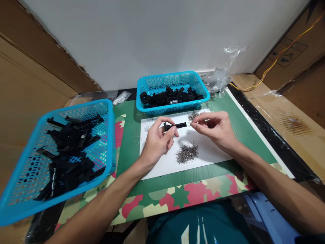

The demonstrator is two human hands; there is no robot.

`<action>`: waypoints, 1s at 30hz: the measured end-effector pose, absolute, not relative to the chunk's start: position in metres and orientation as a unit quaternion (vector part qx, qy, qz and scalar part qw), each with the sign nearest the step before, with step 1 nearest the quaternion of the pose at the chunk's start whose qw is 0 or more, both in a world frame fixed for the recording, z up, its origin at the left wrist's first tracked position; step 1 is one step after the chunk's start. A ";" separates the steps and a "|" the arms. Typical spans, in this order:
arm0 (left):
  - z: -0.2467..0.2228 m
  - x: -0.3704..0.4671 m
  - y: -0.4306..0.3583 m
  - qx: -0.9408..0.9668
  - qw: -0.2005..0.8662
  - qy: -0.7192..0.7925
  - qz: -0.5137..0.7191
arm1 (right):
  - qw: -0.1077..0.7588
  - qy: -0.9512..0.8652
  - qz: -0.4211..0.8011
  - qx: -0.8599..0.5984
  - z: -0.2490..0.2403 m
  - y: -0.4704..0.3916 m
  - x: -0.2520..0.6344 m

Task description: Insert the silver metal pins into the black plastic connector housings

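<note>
My left hand (160, 137) is closed on a slim black plastic part (177, 125), which lies roughly level with its free end pointing right. Close to that end, my right hand (214, 127) pinches with thumb and forefinger; whatever sits between the fingertips is too small to name. Below both hands a pile of small metal springs or clips (187, 152) rests on a white sheet (162, 169). A smaller heap of tiny metal pieces (193, 116) lies just behind my right fingertips.
At the left stands a blue basket (111, 135) of long black parts. Another blue basket (172, 108) with short black pieces is at the back, against the wall. Clear plastic bags (217, 79) lie at the back right. Cardboard (284, 115) borders the right side.
</note>
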State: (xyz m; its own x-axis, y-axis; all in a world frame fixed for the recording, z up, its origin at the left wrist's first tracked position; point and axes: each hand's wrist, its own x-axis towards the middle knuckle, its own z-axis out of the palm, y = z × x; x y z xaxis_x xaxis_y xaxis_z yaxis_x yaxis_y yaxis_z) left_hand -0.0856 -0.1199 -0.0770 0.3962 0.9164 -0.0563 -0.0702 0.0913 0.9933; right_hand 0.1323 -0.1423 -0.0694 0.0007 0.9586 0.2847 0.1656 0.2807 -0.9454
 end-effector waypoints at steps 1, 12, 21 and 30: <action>-0.075 -0.086 -0.120 0.539 0.640 0.385 0.391 | 0.529 -0.595 0.380 -0.471 -0.069 -0.142 0.131; -0.072 -0.091 -0.125 0.551 0.650 0.408 0.328 | 0.524 -0.586 0.411 -0.461 -0.072 -0.141 0.125; -0.074 -0.088 -0.134 0.627 0.555 0.415 0.355 | 0.507 -0.613 0.407 -0.449 -0.075 -0.143 0.124; -0.071 -0.087 -0.133 0.641 0.552 0.397 0.357 | 0.509 -0.624 0.395 -0.443 -0.078 -0.151 0.112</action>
